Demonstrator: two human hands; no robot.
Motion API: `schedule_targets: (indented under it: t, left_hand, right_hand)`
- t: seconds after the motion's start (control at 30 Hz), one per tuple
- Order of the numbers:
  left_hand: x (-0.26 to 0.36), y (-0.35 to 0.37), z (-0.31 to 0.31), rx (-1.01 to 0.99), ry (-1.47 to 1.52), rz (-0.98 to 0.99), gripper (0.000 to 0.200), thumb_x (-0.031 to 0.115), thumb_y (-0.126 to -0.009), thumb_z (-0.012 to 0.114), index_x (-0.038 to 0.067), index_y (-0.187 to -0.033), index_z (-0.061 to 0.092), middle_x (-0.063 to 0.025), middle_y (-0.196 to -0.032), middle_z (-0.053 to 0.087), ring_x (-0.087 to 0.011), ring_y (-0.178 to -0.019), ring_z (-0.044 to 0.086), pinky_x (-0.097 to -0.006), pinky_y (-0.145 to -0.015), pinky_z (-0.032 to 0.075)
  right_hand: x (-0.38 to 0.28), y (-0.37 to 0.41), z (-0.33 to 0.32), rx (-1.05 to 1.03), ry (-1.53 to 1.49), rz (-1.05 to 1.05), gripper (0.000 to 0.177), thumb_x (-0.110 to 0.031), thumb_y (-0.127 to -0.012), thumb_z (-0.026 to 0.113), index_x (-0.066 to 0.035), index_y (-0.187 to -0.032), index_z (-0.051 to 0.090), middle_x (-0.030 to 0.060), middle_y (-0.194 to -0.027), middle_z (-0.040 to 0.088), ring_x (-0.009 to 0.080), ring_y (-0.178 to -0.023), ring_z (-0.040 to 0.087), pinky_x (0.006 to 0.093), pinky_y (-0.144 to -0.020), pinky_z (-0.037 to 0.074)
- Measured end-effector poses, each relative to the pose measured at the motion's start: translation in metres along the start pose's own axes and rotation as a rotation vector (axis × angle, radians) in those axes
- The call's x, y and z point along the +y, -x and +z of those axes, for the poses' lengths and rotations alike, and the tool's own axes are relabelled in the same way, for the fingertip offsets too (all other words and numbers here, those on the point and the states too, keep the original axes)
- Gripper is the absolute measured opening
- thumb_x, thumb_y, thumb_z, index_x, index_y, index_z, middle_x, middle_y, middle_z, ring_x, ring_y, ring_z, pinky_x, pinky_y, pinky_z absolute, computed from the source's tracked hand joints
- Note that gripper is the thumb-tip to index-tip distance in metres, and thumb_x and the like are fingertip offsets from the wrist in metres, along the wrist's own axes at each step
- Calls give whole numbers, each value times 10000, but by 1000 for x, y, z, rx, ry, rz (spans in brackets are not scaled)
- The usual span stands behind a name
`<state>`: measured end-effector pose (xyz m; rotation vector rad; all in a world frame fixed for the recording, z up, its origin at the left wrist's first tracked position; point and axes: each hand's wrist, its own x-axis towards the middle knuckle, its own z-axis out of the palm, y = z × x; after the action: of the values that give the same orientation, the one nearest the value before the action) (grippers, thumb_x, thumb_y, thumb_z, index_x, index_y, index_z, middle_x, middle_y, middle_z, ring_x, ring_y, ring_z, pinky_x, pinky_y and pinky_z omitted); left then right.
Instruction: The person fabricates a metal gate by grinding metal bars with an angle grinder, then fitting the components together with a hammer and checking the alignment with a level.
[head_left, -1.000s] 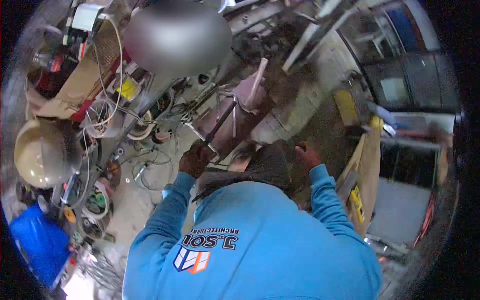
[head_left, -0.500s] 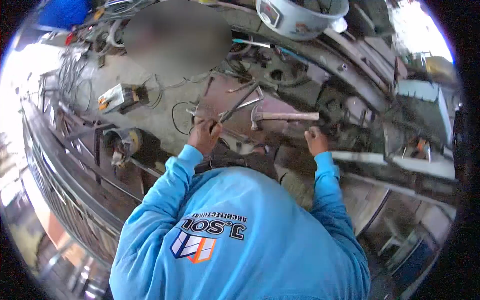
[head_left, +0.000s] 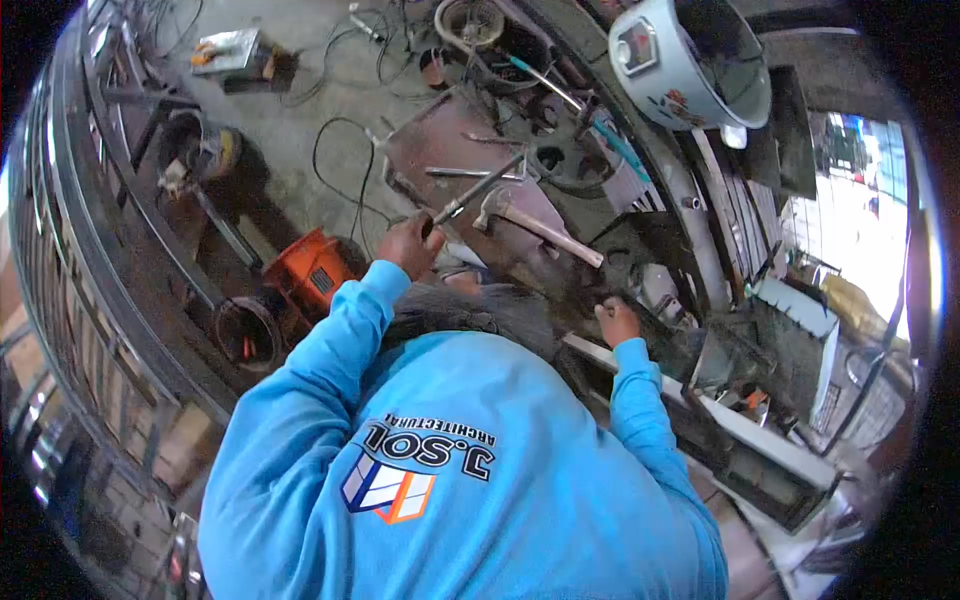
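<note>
My left hand is closed around the near end of a dark metal bar, which slants up and away over a reddish board. A claw hammer with a wooden handle lies on that board, between my two hands and apart from both. Near the bar is a thin silver rod. My right hand has its fingers curled in, just beyond the handle's end; whatever they hold, if anything, is hidden. A long pale metal piece runs beside my right forearm.
An orange bucket stands left of my left hand. Metal railings line the left side. A white pot with a flower print is at upper right. A boxy device sits on the floor, with cables nearby.
The view has turned and tilted down, so the orange bucket now shows. My left hand still grips the bar. The hammer appears at a different angle, and the right hand sits lower in view.
</note>
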<state>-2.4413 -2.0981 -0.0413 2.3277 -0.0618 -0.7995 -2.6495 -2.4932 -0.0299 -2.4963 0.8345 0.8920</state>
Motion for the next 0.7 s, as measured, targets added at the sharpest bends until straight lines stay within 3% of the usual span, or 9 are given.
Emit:
schedule_targets:
  t: [0.1,0.27,0.4,0.47,0.57,0.63,0.67,0.7]
  left_hand:
    - [-14,-7,13,37,32,-42,384,376,-841,543,31,-1008,576,-267,-922,625,-450,-893,592,-508,-778,458]
    - [-16,5,55,145,127,-124,365,342,-850,525,26,-1029,557,-275,-930,617,-456,-899,586,-508,-787,454]
    - [13,26,89,140,56,-308,364,321,-864,510,34,-1088,516,-273,-944,614,-451,-911,586,-494,-782,455]
    - [23,39,119,269,115,-312,351,309,-875,502,38,-1099,506,-264,-961,616,-441,-921,589,-485,-787,455]
    - [28,50,152,335,172,-310,317,282,-899,502,58,-1123,498,-244,-1016,613,-415,-950,591,-469,-800,459]
    - [29,50,167,336,203,-337,314,277,-900,517,66,-1132,499,-238,-1043,609,-411,-957,588,-473,-806,462]
    - [24,48,177,353,170,-309,314,277,-898,522,80,-1141,499,-225,-1052,609,-410,-958,587,-477,-808,464]
    - [15,45,187,369,135,-281,314,278,-897,527,93,-1149,499,-213,-1060,608,-409,-959,587,-481,-810,466]
  right_hand:
    - [-47,-46,-18,-45,37,-87,525,-390,-835,623,-24,-1201,536,259,-1140,578,423,-1006,574,482,-884,458]
    - [-79,-143,8,-89,179,-293,702,-448,-796,657,-51,-1323,418,249,-1273,501,418,-1111,518,480,-946,427]
    - [-84,-192,33,-301,205,-417,809,-467,-831,636,-101,-1428,231,244,-1365,426,428,-1190,470,484,-981,411]
    - [-75,-207,40,-385,326,-426,896,-500,-813,639,-111,-1459,156,263,-1353,437,430,-1194,469,483,-989,400]
    - [-79,-179,-5,-449,456,-515,937,-525,-791,630,-90,-1468,150,266,-1172,575,438,-1065,554,475,-910,455]
    - [-53,-173,4,-431,373,-647,828,-503,-791,631,-43,-1401,313,263,-1110,603,440,-993,577,480,-888,461]
    - [-38,-169,11,-349,320,-718,580,-433,-826,637,6,-1190,530,230,-1037,638,384,-1002,602,435,-864,473]
    - [-20,-172,17,-485,183,-622,581,-427,-819,641,9,-1186,527,215,-1016,637,356,-988,607,420,-858,474]
